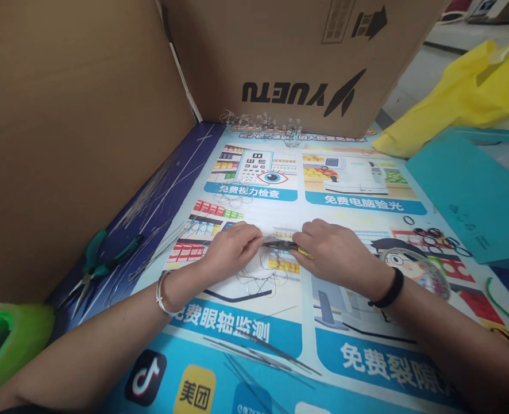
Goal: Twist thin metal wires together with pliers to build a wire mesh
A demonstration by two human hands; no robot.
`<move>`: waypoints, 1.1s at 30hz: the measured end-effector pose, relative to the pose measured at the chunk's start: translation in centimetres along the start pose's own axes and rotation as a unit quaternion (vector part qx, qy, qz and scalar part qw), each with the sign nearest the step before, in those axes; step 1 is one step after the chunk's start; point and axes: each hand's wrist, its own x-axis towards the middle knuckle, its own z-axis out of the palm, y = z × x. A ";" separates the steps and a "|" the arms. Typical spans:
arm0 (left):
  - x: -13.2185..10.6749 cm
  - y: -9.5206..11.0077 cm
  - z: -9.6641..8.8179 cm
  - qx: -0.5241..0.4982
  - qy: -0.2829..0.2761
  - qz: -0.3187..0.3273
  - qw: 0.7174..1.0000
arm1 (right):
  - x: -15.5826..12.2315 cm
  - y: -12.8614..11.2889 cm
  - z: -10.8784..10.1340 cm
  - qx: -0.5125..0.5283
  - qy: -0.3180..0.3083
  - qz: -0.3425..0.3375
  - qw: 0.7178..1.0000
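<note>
Near the middle of the printed sheet my right hand (330,247) is closed around the yellow handle of a pair of pliers (282,245), whose slim jaws point left. Those jaws reach up to the fingertips of my left hand (235,247). Its fingers are pinched together at the plier tips, probably on thin wire, though the fingers hide most of it. Loops of fine wire (261,276) hang and lie just below the two hands. More thin wire curls (237,192) lie on the sheet beyond my left hand.
Cardboard walls (280,52) stand at the back and left. Teal-handled pliers (99,264) and straight wires (146,198) lie at left, by green tape (17,345). A wire bundle (293,132) sits at the back. Black rings (435,233), a clear roll (435,276) and a yellow bag (461,92) are right.
</note>
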 end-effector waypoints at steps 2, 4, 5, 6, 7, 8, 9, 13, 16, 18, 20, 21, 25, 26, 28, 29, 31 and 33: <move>-0.1 0.0 0.1 0.007 0.001 -0.008 1.000 | 0.0 -0.3 -0.2 -0.003 -0.003 0.012 1.000; -0.2 0.1 0.2 0.010 0.004 -0.020 1.000 | 0.0 -0.8 -0.4 -0.007 -0.008 0.027 1.000; -0.2 0.1 0.2 0.010 0.005 -0.027 1.000 | 0.0 -1.1 -0.5 -0.008 -0.011 0.033 0.999; -0.3 0.2 0.3 0.009 0.007 -0.033 0.999 | -0.1 -1.4 -0.7 -0.010 -0.014 0.039 0.999; -0.3 0.3 0.3 0.007 0.010 -0.039 0.999 | -0.1 -1.7 -0.8 -0.011 -0.015 0.044 0.999; -0.3 0.4 0.3 0.007 0.014 -0.045 0.999 | -0.2 -1.9 -0.9 -0.012 -0.015 0.049 0.999; -0.4 0.5 0.3 0.006 0.018 -0.051 0.999 | -0.2 -2.2 -0.9 -0.013 -0.013 0.054 0.998; -0.3 0.9 0.3 0.003 0.024 -0.069 0.997 | -0.5 -3.0 -1.0 -0.025 -0.002 0.061 0.998; -0.3 1.1 0.2 0.002 0.023 -0.073 0.997 | -0.6 -3.3 -1.0 -0.033 0.001 0.059 0.998; -0.4 1.1 0.2 0.004 0.022 -0.071 0.997 | -0.5 -3.3 -1.1 -0.035 -0.002 0.059 0.998; -0.4 1.1 0.3 0.004 0.023 -0.072 0.997 | -0.5 -3.4 -1.1 -0.035 -0.009 0.058 0.998; -0.4 1.1 0.3 0.004 0.024 -0.074 0.997 | -0.5 -3.4 -1.1 -0.035 -0.013 0.058 0.998; -0.4 1.0 0.4 0.004 0.026 -0.078 0.997 | -0.5 -3.3 -1.1 -0.033 -0.018 0.054 0.998; -0.4 1.0 0.4 0.005 0.026 -0.077 0.997 | -0.6 -3.3 -1.0 -0.032 -0.017 0.054 0.998; -0.3 1.0 0.4 0.010 0.025 -0.075 0.997 | -0.6 -3.3 -0.9 -0.029 -0.014 0.053 0.998; -0.3 1.0 0.4 0.013 0.024 -0.075 0.997 | -0.6 -3.2 -0.9 -0.027 -0.012 0.054 0.998; -0.2 1.0 0.4 0.018 0.021 -0.075 0.997 | -0.6 -3.2 -0.8 -0.022 -0.010 0.054 0.998; -0.3 0.9 0.3 0.022 0.016 -0.076 0.997 | -0.6 -3.1 -0.7 -0.016 -0.013 0.055 0.998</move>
